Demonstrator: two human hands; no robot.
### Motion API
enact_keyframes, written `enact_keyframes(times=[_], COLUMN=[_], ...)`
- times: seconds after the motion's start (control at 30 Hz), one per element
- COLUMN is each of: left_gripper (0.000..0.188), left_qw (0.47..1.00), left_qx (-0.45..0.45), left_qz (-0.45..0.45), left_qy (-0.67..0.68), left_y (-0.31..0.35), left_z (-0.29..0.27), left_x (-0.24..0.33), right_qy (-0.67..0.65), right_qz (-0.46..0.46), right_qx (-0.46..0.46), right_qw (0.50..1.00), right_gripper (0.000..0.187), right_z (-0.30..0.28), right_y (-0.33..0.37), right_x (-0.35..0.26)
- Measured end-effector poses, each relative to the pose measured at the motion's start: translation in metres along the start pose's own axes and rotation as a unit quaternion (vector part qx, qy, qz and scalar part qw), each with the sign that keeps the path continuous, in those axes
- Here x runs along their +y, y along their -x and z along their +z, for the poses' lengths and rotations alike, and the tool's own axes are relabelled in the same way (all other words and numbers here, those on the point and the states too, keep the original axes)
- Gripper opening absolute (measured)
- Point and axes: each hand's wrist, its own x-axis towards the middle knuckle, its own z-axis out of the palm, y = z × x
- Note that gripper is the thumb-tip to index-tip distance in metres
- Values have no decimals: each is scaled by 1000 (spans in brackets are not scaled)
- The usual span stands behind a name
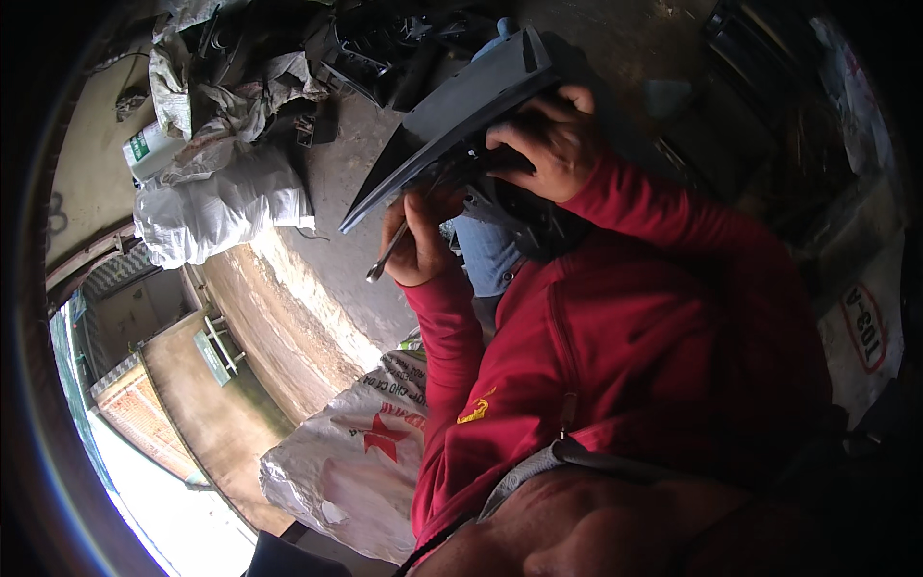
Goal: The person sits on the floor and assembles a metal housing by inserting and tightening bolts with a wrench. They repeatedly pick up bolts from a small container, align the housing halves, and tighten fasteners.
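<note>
My right hand [543,139] grips a dark grey plastic panel [461,106], a flat angular part with black fittings on its underside, and holds it up in front of me. My left hand [423,236] sits just under the panel's lower edge, closed around a slim metal tool [386,255] whose free end points down and to the left. Both arms wear red sleeves [596,317]. Blue trousers [486,255] show beneath the panel. The tool's tip at the panel is hidden by my fingers.
White woven sacks [216,197] are piled at the upper left with dark plastic parts [385,48] beside them. Another white sack with a red star [361,452] lies by my left side. A concrete floor [336,221] drops off at a ledge to the left.
</note>
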Motion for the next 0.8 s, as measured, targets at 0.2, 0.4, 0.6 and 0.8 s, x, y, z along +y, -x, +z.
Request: enact_keyframes(times=[0.2, 0.4, 0.6, 0.8], left_gripper=[8, 10, 30, 23], left_qw=[867, 805, 995, 984], left_qx=[-78, -111, -23, -25], left_qz=[209, 288, -81, 62], left_qy=[-446, -507, 47, -165], left_y=[-6, -26, -13, -1], left_z=[21, 22, -36, 0], left_x=[12, 9, -29, 8], right_qy=[-9, 2, -14, -17], right_qz=[-8, 5, 1, 9], right_qx=[-15, -11, -1, -7], right_qw=[1000, 1000, 1000, 1000], right_gripper=[37, 42, 39, 35], right_z=[-3, 3, 0, -2], right_y=[-2, 1, 1, -2], right_x=[-5, -3, -2, -2])
